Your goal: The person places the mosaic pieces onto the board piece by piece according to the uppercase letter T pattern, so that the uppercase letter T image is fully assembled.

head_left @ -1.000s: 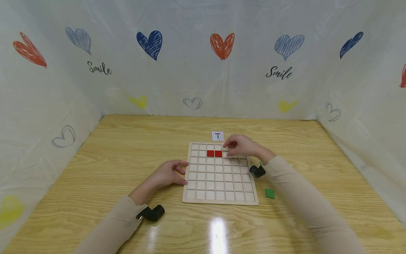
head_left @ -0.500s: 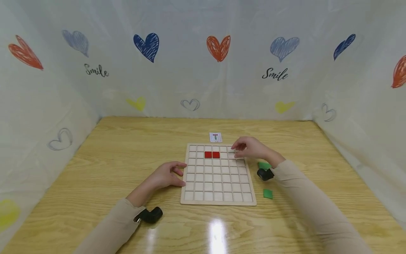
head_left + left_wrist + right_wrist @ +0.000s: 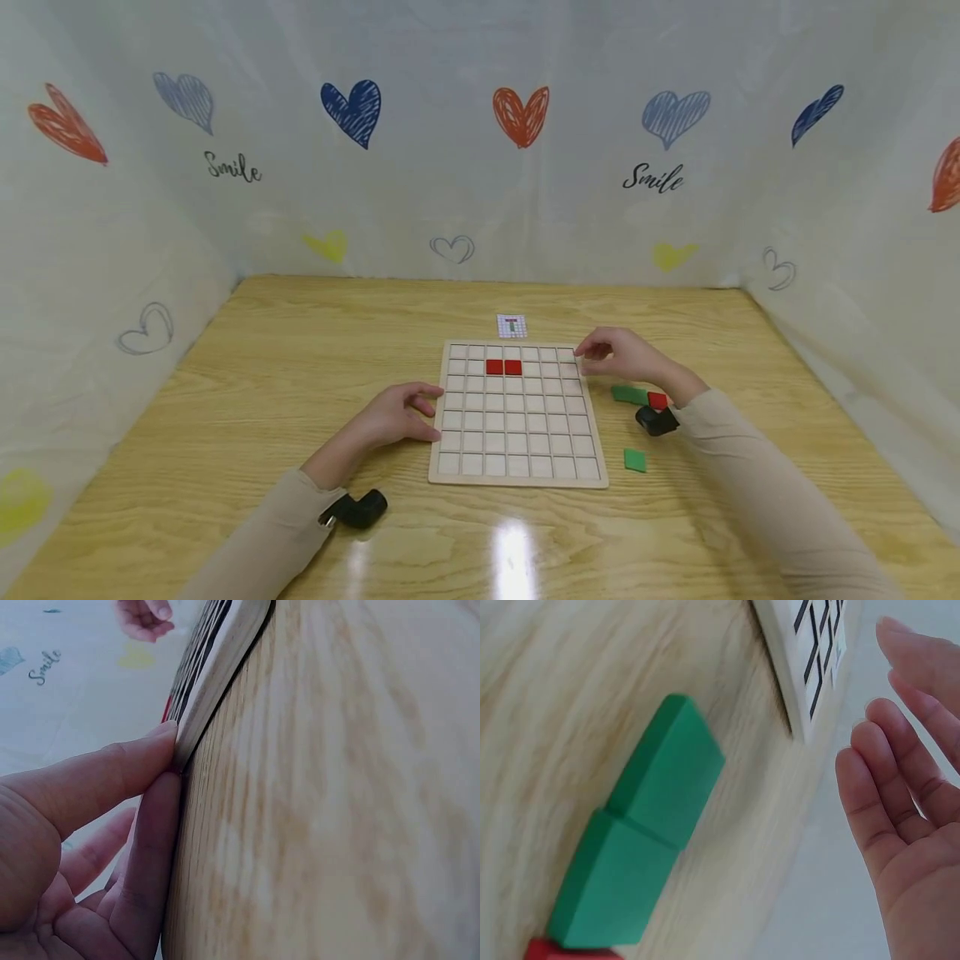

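A square wooden grid board (image 3: pixel 517 417) lies on the table, with two red tiles (image 3: pixel 503 367) side by side in its second row from the back. My left hand (image 3: pixel 393 412) touches the board's left edge with its fingertips spread apart. In the left wrist view, the fingertips (image 3: pixel 169 733) meet the board's rim (image 3: pixel 225 679). Above the board's far right corner hovers my right hand (image 3: pixel 618 354), nothing between its loosely bent fingers. Right of the board lie two green tiles (image 3: pixel 667 776) end to end, touching a red tile (image 3: pixel 657 401) partly behind the wrist camera.
Another green tile (image 3: pixel 634 460) lies alone near the board's right front corner. Behind the board sits a small pattern card (image 3: pixel 512 326) with a T shape. A black camera (image 3: pixel 657 421) juts from the right wrist, another camera (image 3: pixel 363 508) from the left.
My right hand has moved right from over the board's back rows to its far right corner. The tiles under that forearm have come into view. My left hand stays at the edge.
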Available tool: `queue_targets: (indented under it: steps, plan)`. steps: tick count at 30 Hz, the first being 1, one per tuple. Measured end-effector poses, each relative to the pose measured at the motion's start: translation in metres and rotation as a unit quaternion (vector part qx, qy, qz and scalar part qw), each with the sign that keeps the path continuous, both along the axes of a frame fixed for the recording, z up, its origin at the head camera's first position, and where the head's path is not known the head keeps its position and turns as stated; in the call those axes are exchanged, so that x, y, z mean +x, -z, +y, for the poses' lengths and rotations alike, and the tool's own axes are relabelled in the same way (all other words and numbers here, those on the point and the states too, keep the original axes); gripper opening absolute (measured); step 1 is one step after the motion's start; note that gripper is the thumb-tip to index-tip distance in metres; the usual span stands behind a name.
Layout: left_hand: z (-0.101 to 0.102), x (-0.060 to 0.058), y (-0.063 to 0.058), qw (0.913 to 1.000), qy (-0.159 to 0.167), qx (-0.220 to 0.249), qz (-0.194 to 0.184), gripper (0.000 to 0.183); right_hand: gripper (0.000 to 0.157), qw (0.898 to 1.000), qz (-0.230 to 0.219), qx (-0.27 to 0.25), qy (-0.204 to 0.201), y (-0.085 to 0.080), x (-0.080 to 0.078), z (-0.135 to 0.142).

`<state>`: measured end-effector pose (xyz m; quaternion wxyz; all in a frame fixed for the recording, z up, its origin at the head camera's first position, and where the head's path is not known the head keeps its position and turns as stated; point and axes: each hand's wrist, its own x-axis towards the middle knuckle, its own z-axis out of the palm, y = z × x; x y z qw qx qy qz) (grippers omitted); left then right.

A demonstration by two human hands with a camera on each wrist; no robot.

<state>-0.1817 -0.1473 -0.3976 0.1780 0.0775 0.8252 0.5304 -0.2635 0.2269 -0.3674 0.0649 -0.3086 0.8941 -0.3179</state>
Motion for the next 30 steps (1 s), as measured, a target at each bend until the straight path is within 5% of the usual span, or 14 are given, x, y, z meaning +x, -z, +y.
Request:
queue_targets:
  steps: [30]
  plan:
    - [0.002,-0.002,0.0,0.9999,-0.004,-0.012,-0.001,0.061,0.027,0.999,-0.005,0.012,0.044,0.008,0.023,0.051]
